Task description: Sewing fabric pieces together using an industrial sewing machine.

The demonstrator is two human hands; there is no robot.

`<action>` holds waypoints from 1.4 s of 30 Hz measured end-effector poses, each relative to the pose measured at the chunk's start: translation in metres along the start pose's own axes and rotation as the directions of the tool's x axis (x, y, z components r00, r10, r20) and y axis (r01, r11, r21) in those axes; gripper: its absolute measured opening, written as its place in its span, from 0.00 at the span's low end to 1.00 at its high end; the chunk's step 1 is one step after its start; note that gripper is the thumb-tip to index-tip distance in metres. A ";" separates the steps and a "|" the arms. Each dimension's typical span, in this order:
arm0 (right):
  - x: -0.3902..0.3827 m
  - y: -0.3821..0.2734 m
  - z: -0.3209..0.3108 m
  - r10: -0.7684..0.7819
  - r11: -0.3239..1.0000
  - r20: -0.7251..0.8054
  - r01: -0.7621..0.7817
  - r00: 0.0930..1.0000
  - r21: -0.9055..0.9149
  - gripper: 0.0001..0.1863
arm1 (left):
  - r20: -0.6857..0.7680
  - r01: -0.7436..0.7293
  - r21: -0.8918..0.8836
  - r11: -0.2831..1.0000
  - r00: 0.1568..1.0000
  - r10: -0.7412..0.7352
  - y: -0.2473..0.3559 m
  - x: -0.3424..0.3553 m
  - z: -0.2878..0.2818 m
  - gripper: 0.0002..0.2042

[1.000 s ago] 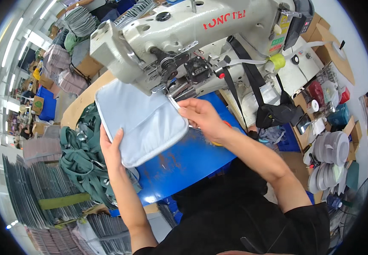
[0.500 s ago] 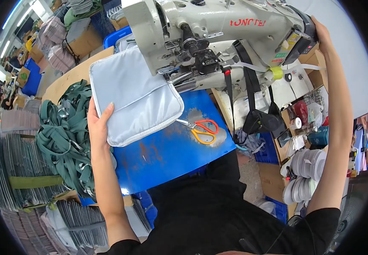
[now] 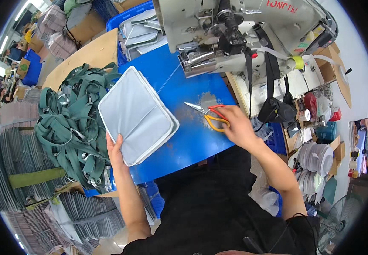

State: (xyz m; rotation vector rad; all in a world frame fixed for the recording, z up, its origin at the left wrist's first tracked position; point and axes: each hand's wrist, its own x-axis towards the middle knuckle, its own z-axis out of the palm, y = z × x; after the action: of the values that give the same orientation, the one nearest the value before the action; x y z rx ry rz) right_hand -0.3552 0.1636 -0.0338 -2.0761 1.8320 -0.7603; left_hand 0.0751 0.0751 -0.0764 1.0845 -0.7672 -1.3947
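Observation:
My left hand [image 3: 117, 153] grips the lower edge of a light grey, padded fabric pouch [image 3: 133, 117] with rounded corners and a pale bound rim. The pouch is tilted above the blue table [image 3: 184, 146]. A thread [image 3: 168, 80] runs from its right side up to the sewing machine [image 3: 201, 63]. My right hand [image 3: 240, 127] has its fingers closed on the red and yellow handles of the scissors [image 3: 207, 114]. Their blades are slightly apart and point left toward the pouch, not touching it. Part of the handles is hidden under my fingers.
Dark green straps [image 3: 71, 127] lie heaped left of the pouch. Stacks of grey fabric pieces [image 3: 26, 157] stand farther left. A blue bin [image 3: 126, 19] behind the table holds more grey pieces. White tape rolls [image 3: 315, 159] sit at the right, below the machine's worktop.
My right hand has come down from the machine's right end to the scissors and taken hold of them. The pouch has moved away from the machine and turned, leaving a thread stretched between.

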 end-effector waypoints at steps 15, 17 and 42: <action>0.038 -0.048 0.004 0.176 0.931 0.303 -0.259 0.936 0.259 0.39 | -0.070 0.022 -0.002 1.000 0.997 -0.022 0.003 -0.004 0.013 0.33; 0.051 -0.045 0.010 -0.013 0.976 0.151 -0.021 0.988 0.218 0.38 | -0.046 0.018 -0.016 1.000 0.999 -0.019 -0.002 0.005 0.012 0.33; -0.091 -0.015 0.043 0.546 0.689 0.160 -0.550 0.822 0.472 0.27 | -0.006 -0.256 0.004 0.967 0.967 0.256 0.151 0.310 0.094 0.33</action>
State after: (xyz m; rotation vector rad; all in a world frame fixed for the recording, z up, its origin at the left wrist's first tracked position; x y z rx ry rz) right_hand -0.3246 0.2491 -0.0802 -1.1090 1.8475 -0.9198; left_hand 0.0701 -0.2621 0.0409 0.9546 -0.8724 -1.1704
